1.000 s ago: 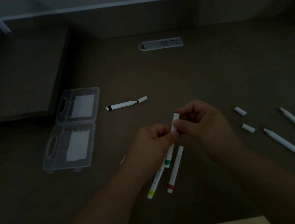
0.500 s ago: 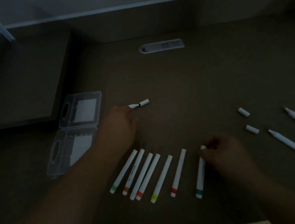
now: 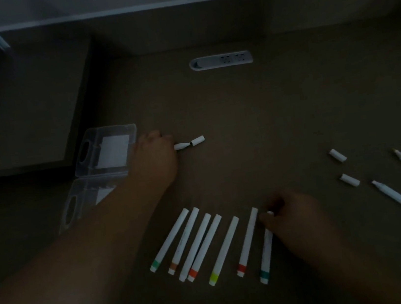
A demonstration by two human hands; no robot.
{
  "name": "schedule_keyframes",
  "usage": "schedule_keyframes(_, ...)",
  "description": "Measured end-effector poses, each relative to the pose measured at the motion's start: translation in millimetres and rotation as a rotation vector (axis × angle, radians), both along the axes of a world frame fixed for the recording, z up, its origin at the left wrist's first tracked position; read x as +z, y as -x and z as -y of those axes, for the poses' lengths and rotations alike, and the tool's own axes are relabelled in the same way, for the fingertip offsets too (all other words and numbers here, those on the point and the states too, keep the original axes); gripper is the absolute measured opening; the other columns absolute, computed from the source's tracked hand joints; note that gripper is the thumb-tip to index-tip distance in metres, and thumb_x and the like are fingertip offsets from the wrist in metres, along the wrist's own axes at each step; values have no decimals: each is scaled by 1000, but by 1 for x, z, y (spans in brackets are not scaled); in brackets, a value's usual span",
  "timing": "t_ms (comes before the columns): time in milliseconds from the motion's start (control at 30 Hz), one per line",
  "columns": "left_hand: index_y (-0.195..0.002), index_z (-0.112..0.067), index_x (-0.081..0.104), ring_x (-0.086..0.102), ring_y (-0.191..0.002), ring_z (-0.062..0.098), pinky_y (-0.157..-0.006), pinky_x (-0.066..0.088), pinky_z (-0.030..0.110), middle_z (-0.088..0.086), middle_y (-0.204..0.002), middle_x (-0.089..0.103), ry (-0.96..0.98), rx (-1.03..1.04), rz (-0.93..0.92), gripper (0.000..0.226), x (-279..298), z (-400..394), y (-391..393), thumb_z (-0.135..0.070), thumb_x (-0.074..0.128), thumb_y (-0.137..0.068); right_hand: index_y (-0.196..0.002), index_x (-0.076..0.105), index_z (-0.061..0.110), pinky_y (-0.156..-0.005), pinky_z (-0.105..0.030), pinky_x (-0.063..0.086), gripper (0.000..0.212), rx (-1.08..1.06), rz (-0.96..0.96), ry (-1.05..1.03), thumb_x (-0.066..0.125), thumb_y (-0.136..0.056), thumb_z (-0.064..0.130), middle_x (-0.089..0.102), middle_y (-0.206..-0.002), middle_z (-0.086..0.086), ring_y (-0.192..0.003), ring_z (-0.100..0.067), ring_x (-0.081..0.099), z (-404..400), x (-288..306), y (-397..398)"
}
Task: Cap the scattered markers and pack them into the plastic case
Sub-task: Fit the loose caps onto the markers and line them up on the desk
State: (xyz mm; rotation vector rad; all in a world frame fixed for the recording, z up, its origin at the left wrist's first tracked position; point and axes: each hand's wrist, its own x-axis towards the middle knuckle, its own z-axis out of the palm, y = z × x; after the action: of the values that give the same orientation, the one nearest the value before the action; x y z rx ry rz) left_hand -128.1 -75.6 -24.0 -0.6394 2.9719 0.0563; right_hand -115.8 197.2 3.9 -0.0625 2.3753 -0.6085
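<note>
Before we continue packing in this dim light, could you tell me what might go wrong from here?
The loose white cap beside the uncapped white marker under the left hand could roll off. The right hand may nudge the neighbouring red-banded white marker. Two more short white caps could be overlooked.

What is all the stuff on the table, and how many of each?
Capped markers: seven, white with coloured end bands, in a row near the front.
Uncapped markers: two at far right, one under the left hand.
Loose caps: three, white; two at right, one mid-table.
Plastic case: one, clear, open, at left.
Socket panel: one, grey, at the back.
Table: one, brown.
Left hand: on the mid-table marker.
Right hand: holding the rightmost capped marker.
</note>
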Motion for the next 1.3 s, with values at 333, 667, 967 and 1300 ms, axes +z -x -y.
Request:
schedule_keyframes(333,-116,-21,64,52,-111,22,-96,41,37,5,-118,56,-37,-67,-132,25,-12,5,-12,-28,44,-102,-135,50,31,-98,-34,45,40,318,-431,85,56,-96,29,47,-137,1,-118,-13,51,93,13,61)
schedule_keyframes(667,-103,-17,70,54,-103,23,-92,43,37,6,-108,60,-67,-105,-273,24,-14,7,-19,-23,47,-100,-128,62,16,-99,-33,41,34,680,-589,-7,49,-96,13,50,-131,-9,-118,-24,50,141,-15,92)
schedule_keyframes(967,-115,-17,67,54,-99,15,-87,43,28,1,-107,59,-236,-6,-284,24,-4,6,-24,-25,49,-102,-123,61,20,-95,-33,47,28,505,-516,-60,57,-96,26,51,-129,-2,-111,-16,54,114,-21,92)
schedule_keyframes(1300,-102,-15,64,66,-99,20,-82,57,38,7,-104,70,-1709,795,-626,8,51,-34,-34,-18,58,-97,-98,62,36,-65,-16,40,5,66,-206,441,61,-93,37,59,-96,13,-88,0,57,84,32,43)
